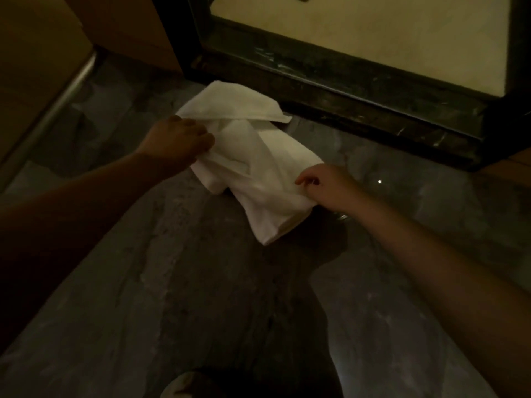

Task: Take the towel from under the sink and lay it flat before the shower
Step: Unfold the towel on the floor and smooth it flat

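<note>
L to R: left hand (pixel 181 142) clenched on the white towel (pixel 250 165) at its left edge; towel lies bunched w/ folds on the grey floor (pixel 172 282), just before the dark shower curb (pixel 344 90). Right hand (pixel 327 186) pinches its right edge. Prob soft, light, limp; best held at corners & pulled apart. Curb close behind limits spread, nothing else in the way

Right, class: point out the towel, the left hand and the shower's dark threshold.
towel (pixel 253 165): head view, on its crumpled middle.
left hand (pixel 179 139): head view, on the back of the hand.
shower's dark threshold (pixel 359 96): head view, on its top face.
</note>
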